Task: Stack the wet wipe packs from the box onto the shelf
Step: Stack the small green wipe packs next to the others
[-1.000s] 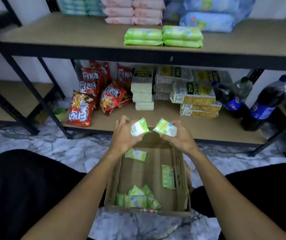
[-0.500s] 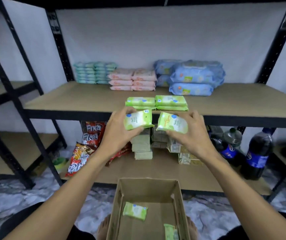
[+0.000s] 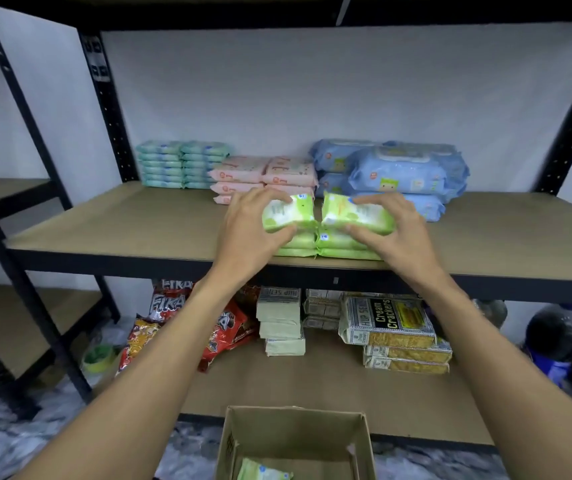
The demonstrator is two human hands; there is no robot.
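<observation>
One green pack (image 3: 263, 472) sits in the near box (image 3: 229, 441). Farther off, left hand (image 3: 250, 230) and right hand (image 3: 393, 233) each squeeze a green pack, long sides running left-right, above the two green stacks (image 3: 326, 245) at the shelf (image 3: 104, 230) front.

Not much of the person shows here, just two bare forearms coming in from the near edge, one on the left and one on the right, with no sleeves, cuffs or gloves anywhere along the parts that are in view. The left hand (image 3: 250, 226) and the right hand (image 3: 393, 230) are both bare too, no rings, watch, bracelet or wristband that I can spot at either wrist, and the nails look short and plain as far as the slight blur lets me tell. Whatever is worn higher up is cut off by the near edge.
</observation>
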